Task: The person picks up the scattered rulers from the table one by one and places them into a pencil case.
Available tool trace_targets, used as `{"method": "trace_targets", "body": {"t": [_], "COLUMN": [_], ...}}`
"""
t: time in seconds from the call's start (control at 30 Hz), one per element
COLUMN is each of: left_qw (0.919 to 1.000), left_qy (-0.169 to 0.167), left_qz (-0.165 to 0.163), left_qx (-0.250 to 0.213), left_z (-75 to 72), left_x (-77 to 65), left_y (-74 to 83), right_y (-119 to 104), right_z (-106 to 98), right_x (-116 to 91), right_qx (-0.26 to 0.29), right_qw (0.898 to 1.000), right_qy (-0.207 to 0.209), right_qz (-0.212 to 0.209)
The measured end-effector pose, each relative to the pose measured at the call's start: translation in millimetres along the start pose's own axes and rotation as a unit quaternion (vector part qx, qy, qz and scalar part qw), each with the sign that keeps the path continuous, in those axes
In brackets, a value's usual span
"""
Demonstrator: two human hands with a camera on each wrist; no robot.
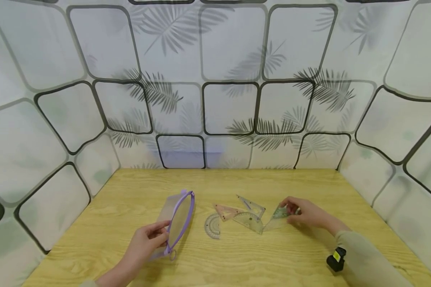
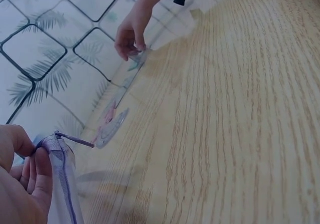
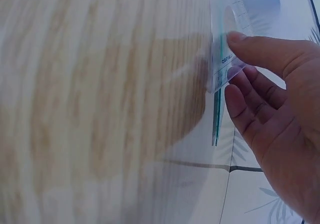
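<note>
My left hand (image 1: 143,243) pinches the rim of a translucent zip pouch (image 1: 165,209) with purple edging. The pouch stands tilted, its mouth gaping to the right. On the right, my right hand (image 1: 305,213) pinches clear drawing pieces; one is a set square (image 3: 225,39) with ruled markings, under the thumb. A green-edged piece (image 3: 216,119) shows just behind it. Between the hands lie a small clear protractor (image 1: 211,226), a pink-tinted set square (image 1: 227,212), a clear triangular set square (image 1: 253,207) and a larger clear protractor piece (image 1: 249,220), some overlapping.
All of it lies on a wood-grain tabletop (image 1: 215,263). A patterned cloth (image 1: 230,107) with dark outlined squares and leaves rises at the back and both sides. A black wrist device (image 1: 336,260) sits at the right sleeve.
</note>
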State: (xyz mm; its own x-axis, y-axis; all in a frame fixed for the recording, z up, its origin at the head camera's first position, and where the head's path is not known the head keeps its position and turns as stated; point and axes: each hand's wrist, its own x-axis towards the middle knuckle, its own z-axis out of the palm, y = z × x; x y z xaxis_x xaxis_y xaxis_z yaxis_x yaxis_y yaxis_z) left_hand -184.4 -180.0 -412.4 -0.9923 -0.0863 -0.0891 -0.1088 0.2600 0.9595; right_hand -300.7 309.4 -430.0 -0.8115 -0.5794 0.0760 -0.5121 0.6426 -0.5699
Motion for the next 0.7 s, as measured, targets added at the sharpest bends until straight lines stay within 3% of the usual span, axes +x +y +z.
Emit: {"method": "trace_targets", "body": {"t": [0.7], "left_qw": [0.9999], "left_qy": [-0.012], "left_qz": [0.003], "left_qx": [-0.011], "left_z": [-2.7], "left_x": [-3.9], "left_y": [0.3], "right_y": [5.5], "right_z": [-7.2], "right_x": [-10.3], "right_qx": [-0.024], "right_qw": [0.999], "right_qy": [0.030], "right_qz": [-0.025]}}
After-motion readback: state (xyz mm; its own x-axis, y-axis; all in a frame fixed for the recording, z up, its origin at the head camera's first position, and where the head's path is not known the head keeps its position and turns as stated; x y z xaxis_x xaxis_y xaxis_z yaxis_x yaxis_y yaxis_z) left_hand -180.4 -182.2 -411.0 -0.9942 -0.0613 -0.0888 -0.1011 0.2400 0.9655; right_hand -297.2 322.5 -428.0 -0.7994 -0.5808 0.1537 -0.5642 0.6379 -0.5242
